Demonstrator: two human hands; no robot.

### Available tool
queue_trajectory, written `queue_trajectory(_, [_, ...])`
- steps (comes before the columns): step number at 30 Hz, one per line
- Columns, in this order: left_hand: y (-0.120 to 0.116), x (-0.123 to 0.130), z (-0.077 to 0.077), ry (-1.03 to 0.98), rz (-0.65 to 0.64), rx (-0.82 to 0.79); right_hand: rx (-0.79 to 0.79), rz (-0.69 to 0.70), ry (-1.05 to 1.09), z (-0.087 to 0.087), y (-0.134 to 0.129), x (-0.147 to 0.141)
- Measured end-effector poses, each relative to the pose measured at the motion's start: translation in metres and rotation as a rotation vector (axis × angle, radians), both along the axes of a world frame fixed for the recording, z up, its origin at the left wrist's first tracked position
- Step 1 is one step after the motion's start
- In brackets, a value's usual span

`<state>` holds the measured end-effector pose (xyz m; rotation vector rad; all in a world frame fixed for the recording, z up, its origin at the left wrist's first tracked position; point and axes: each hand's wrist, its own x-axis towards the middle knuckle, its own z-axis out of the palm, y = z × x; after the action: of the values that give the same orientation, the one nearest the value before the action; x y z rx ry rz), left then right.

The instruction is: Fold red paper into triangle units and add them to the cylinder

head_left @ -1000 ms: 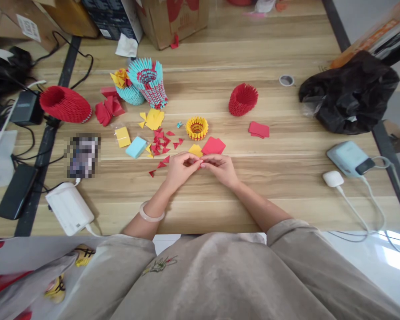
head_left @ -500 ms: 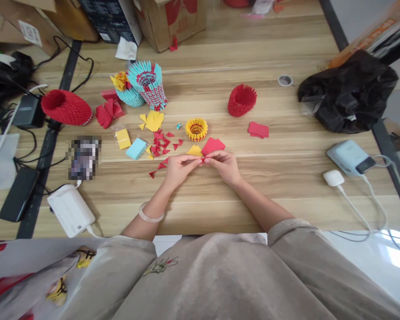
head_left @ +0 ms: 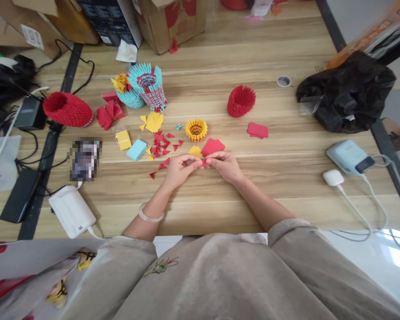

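Note:
My left hand (head_left: 179,169) and my right hand (head_left: 224,164) meet at the fingertips over the wooden table (head_left: 253,186), both pinching a small red paper piece (head_left: 203,163). Just beyond them lie a stack of red paper squares (head_left: 212,146) and a yellow sheet (head_left: 195,151). Several folded red triangles (head_left: 162,144) are scattered to the left of my hands. A small yellow-and-red paper ring (head_left: 196,129) stands behind the red stack.
A red paper cup shape (head_left: 241,100), a teal paper vase (head_left: 148,85) and a large red paper bowl (head_left: 67,109) stand farther back. A black bag (head_left: 346,91) is at right, chargers and cables (head_left: 348,158) at both sides, boxes (head_left: 170,20) at the far edge.
My hands have shifted slightly away from me and keep working the red piece between the fingertips; the view has tilted a little.

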<state>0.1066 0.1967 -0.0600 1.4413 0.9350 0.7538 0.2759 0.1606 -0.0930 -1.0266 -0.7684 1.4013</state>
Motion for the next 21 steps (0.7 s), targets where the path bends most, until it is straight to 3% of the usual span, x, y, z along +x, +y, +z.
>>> queue_trajectory(7, [-0.003, 0.0, -0.007, 0.046, 0.032, 0.113, 0.022, -0.077, -0.166, 0.006, -0.002, -0.001])
queue_trajectory(15, [-0.004, 0.002, -0.007, 0.009, 0.079, 0.13, 0.015, -0.067, -0.143, 0.008, -0.001, -0.002])
queue_trajectory(21, [-0.005, 0.008, 0.003, -0.051, 0.113, -0.005, 0.02, -0.102, -0.147, 0.012, -0.003, -0.005])
